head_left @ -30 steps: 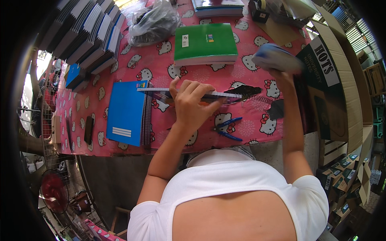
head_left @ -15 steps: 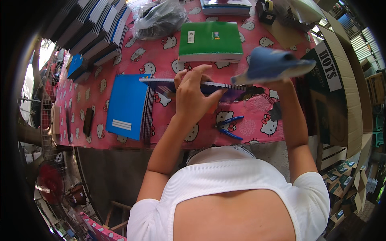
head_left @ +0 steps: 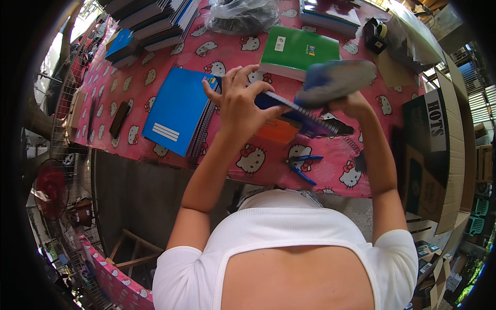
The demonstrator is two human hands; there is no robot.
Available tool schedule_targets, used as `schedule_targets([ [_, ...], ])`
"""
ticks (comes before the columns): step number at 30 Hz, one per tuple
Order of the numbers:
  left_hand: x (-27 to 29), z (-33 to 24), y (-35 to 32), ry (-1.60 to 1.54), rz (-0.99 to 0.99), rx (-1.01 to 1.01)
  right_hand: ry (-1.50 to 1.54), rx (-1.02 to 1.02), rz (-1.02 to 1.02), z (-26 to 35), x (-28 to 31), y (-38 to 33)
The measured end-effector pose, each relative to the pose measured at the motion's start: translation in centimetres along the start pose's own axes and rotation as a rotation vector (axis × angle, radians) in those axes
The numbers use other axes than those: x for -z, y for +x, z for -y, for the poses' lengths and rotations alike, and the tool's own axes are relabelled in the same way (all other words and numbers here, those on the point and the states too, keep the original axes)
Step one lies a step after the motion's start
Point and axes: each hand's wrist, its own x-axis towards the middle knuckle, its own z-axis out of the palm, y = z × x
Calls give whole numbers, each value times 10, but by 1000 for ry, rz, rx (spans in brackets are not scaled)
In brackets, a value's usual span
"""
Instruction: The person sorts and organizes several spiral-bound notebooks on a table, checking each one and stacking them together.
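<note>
My left hand (head_left: 238,101) grips a dark blue-purple spiral notebook (head_left: 316,123) that stands on edge, coil side up, with the thumb on the near side and the fingers spread along the far side. In my raised right hand (head_left: 353,105) is a blue slipper (head_left: 338,82) with a greyish sole, blurred by motion, above the notebook's right end. An orange flat thing (head_left: 279,130) lies just below the notebook, partly covered. Left of my left hand is a stack of blue spiral notebooks (head_left: 180,111).
Blue-handled pliers (head_left: 304,168) lie near the front edge of the pink tablecloth (head_left: 206,166). Beyond my hands are green notebooks (head_left: 297,49), a plastic bag (head_left: 243,15) and a tape dispenser (head_left: 374,35). Notebook stacks (head_left: 155,23) rise at far left; a cardboard box (head_left: 426,150) stands at right.
The notebook has turned so its right end slants nearer me, and more of the orange thing shows. The slipper has shifted and tilted over it. The whole view has swung somewhat.
</note>
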Motion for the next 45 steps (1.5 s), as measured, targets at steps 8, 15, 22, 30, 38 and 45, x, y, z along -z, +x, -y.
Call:
schedule_targets([
  [8,-5,15,-1,-102,-69,23,15,118,-14,-23,-8,16],
  [15,-1,18,2,-134,-38,40,-23,281,57,-16,-9,27],
  [22,-1,34,5,-159,-132,6,-742,83,-65,-3,-30,61],
  [30,1,51,1,-225,-285,115,122,63,124,21,-44,83],
  [38,-5,63,-10,-553,-183,326,330,251,316,18,-62,105],
  [45,1,62,-17,-1091,-379,424,-386,227,243,28,-82,121],
])
